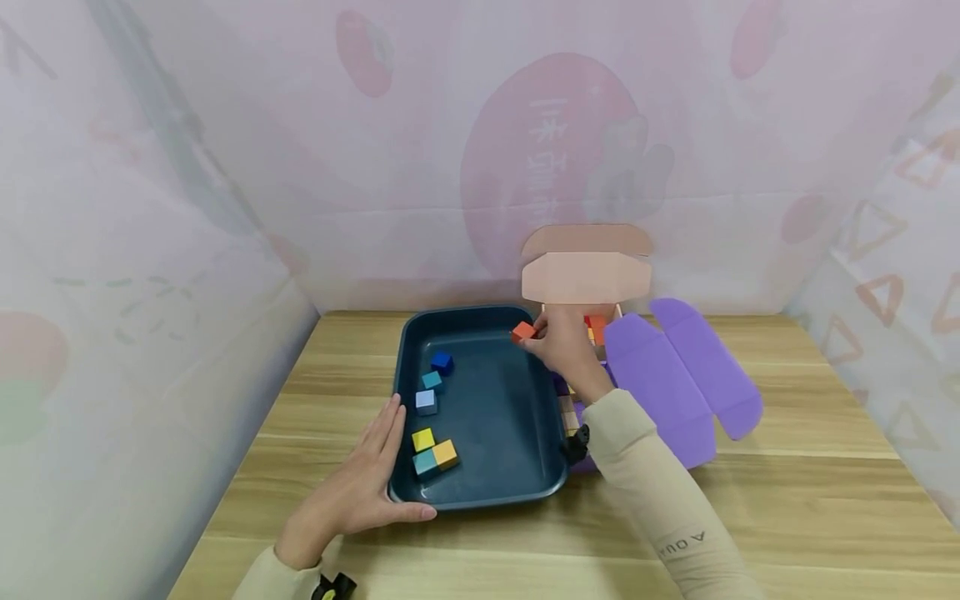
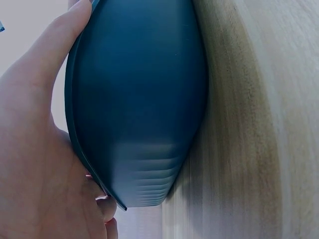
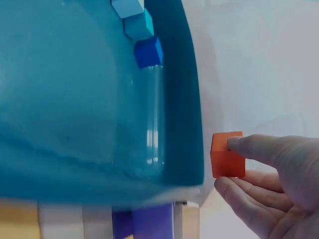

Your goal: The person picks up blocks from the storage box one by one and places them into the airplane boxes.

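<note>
Between thumb and fingers my right hand [image 1: 566, 343] pinches an orange cube [image 3: 228, 155], held near the far right corner of a dark blue tray [image 1: 510, 417]. My left hand [image 1: 360, 475] lies with straight fingers along the tray's near left corner, the thumb at the front rim. Down the tray's left side lie a dark blue cube [image 1: 442, 362], a teal cube [image 1: 432, 381] and a pale blue cube [image 1: 426, 402]. Closer to me sit a yellow cube [image 1: 423, 439], an orange-yellow cube [image 1: 446, 454] and another teal cube [image 1: 425, 463].
Right of the tray, partly under my right forearm, are two open boxes holding several coloured cubes: a peach box with its lid [image 1: 585, 277] raised at the back, and a purple box with its lid [image 1: 667, 383] folded out rightward. Printed cloth [image 1: 420, 167] hangs behind the wooden table [image 1: 810, 492].
</note>
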### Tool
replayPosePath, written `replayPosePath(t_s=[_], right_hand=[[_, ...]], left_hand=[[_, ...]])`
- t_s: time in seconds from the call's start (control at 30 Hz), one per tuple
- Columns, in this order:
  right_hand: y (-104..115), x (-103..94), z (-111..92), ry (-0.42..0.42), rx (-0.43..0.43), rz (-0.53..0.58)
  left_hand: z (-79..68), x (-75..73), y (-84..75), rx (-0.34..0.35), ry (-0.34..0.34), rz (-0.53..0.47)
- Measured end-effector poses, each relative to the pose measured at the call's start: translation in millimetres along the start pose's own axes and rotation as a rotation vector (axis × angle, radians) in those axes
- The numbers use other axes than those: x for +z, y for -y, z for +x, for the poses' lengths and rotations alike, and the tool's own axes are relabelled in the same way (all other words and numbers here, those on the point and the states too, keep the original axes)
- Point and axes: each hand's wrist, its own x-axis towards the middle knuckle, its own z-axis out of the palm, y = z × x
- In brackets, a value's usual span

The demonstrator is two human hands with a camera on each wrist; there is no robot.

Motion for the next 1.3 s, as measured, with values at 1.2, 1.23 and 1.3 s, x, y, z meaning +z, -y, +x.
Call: replayPosePath(t_s=[1.2,1.23,1.3], right_hand=[[-51.7,-23.8,-93.8,-0.228,0.230,-0.239],[-52.4,-21.9,-94.6,-0.227,0.234,-0.241],[-53.0,-18.4,-96.3,-0.230,0.233,-0.253]], left_hand=[[6.5,2.4,-2.4,-0.001,0.007,-0.027],[6.7,2.4,-2.2,0.000,0.004,-0.023],[6.9,2.6,-2.0,0.002,0.002,-0.019]])
